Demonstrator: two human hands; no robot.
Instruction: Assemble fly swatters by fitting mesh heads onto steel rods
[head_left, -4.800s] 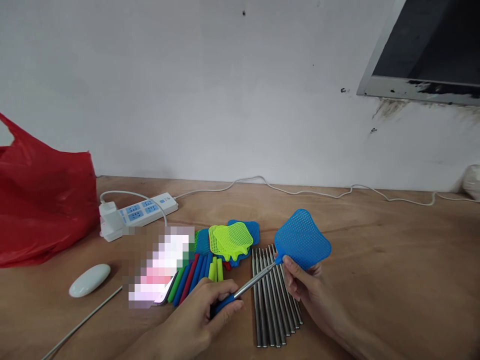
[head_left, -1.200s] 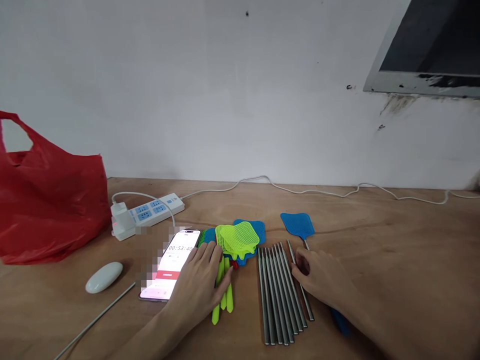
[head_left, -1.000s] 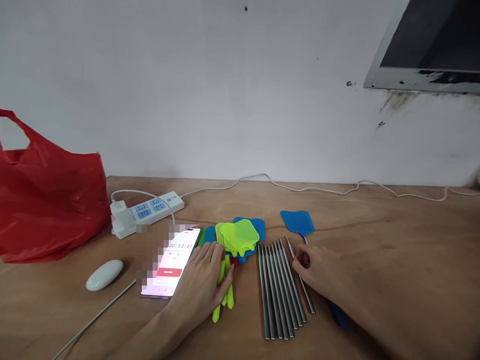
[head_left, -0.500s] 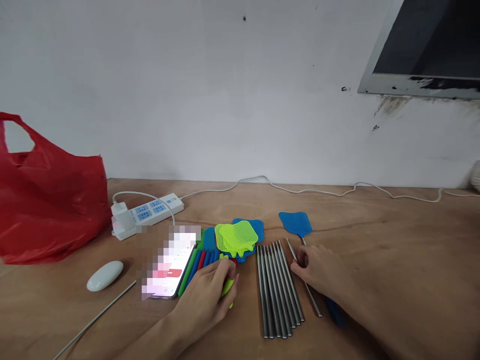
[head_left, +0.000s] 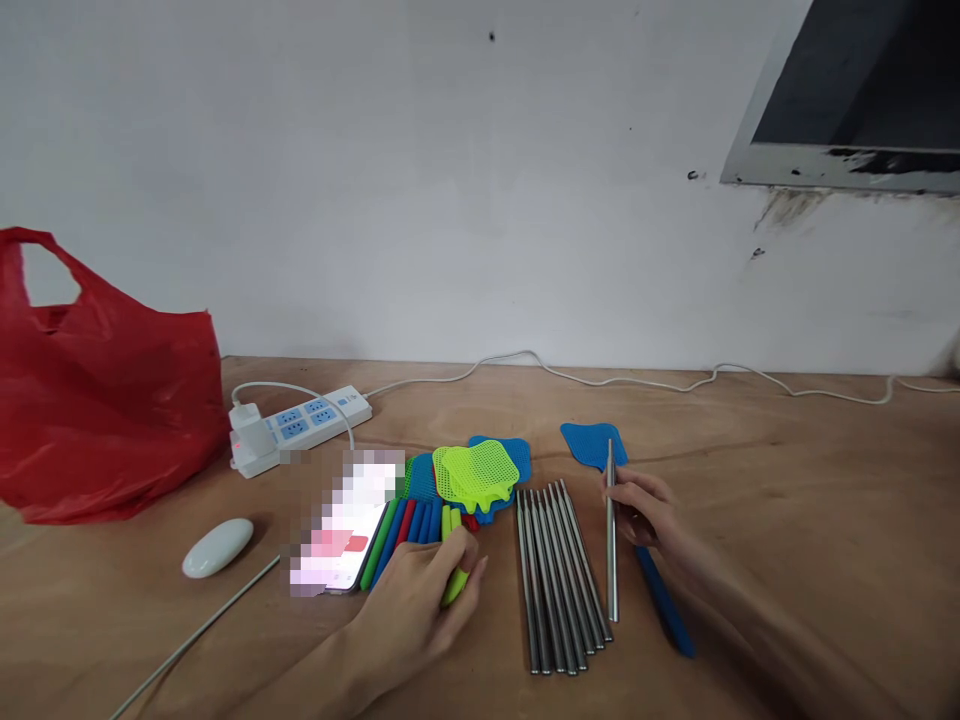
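Observation:
My left hand point(head_left: 416, 610) is closed round a lime green handle point(head_left: 453, 583) pulled from a row of coloured handles point(head_left: 401, 528). My right hand point(head_left: 643, 510) pinches a single metal rod point(head_left: 611, 530) and holds it up off the table, nearly upright in the view. Just left of it lies a row of several metal rods point(head_left: 559, 575). A finished blue fly swatter lies under my right hand, its head point(head_left: 589, 442) far and its blue handle point(head_left: 664, 605) near. A stack of swatter heads point(head_left: 476, 472), lime green on top of blue ones, sits behind the handles.
A phone point(head_left: 341, 535) with a lit screen lies left of the handles. A white oval object point(head_left: 217, 547), a thin cable point(head_left: 191, 640), a white power strip point(head_left: 300, 425) and a red plastic bag point(head_left: 97, 395) fill the table's left side. A white cord point(head_left: 637, 382) runs along the wall.
My right hand has picked one rod out and lifted it off the table. My left hand has closed round a green handle and drawn it toward me.

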